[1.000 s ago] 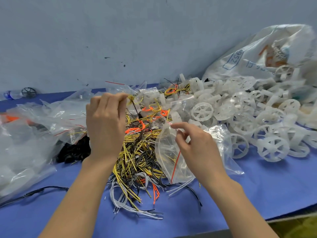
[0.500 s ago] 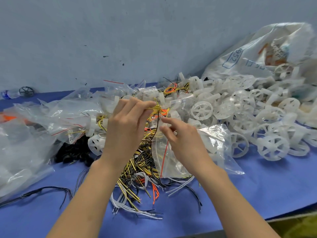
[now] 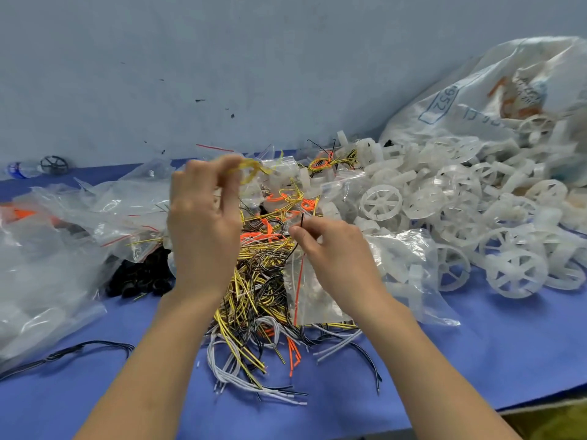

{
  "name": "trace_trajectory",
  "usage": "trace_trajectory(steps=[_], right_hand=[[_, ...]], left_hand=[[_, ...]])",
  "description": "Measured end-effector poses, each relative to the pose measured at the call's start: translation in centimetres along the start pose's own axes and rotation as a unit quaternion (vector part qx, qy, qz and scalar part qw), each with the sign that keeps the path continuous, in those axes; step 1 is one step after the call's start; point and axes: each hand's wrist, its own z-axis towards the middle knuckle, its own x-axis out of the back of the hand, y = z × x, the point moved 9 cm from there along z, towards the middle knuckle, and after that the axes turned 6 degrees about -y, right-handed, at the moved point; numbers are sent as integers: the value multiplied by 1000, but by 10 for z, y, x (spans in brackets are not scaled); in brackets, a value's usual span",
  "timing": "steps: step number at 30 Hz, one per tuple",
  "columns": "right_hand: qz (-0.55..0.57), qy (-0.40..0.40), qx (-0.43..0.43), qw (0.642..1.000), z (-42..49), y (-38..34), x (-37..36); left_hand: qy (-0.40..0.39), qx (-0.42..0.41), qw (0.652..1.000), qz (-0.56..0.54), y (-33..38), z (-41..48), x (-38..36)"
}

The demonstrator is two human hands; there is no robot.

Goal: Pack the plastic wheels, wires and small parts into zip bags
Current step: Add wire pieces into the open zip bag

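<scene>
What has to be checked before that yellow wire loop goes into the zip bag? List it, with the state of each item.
1. Left hand grips the yellow wire loop: ok, though the loop is blurred.
2. Loop lifted above the wire pile: ok.
3. Loop over the zip bag: not ok; it is above and to the left of the bag.
4. Right hand holds the bag's edge: cannot tell; its fingertips pinch a thin black wire.
5. Bag mouth open: cannot tell.
</scene>
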Motion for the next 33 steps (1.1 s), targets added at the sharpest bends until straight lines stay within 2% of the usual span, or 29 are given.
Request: trace_trajectory(steps=[2, 5, 8, 11, 13, 16, 18, 19, 21, 24, 27, 30, 33], right_hand=[[-41, -10, 29, 999, 1, -15, -2], [-116, -113, 68, 984, -1, -29, -24], [-102, -133, 61, 984, -5, -21, -15], [-76, -79, 35, 993, -9, -1, 23], [-51, -12, 7, 999, -14, 16, 54], [7, 115, -18, 993, -27, 32, 99], [51, 168, -15, 984, -35, 32, 115], [66, 183, -10, 981, -38, 30, 119], [82, 192, -5, 978, -40, 28, 120], [104, 159, -7, 982, -40, 27, 109], [108, 114, -10, 988, -38, 27, 93], [103, 77, -1, 992, -38, 22, 76], [96, 44, 19, 994, -40, 14, 61]], left_hand=[[45, 69, 995, -58, -17, 5, 17], [80, 134, 982, -107, -33, 7, 31], [73, 172, 971, -149, -40, 6, 32], [44, 219, 954, -202, -47, 6, 26], [26, 269, 927, -262, -55, 4, 18], [-10, 359, 852, -382, -65, -3, -2], [-37, 394, 804, -444, -64, -6, -14], [-58, 403, 792, -455, -61, -6, -18], [-134, 395, 803, -425, -53, -5, -24], [-282, 321, 851, -306, -32, -1, -28], [-352, 231, 880, -221, -10, 4, -27], [-392, 183, 881, -192, 7, 3, -30], [-446, 167, 860, -182, 15, -5, -37]])
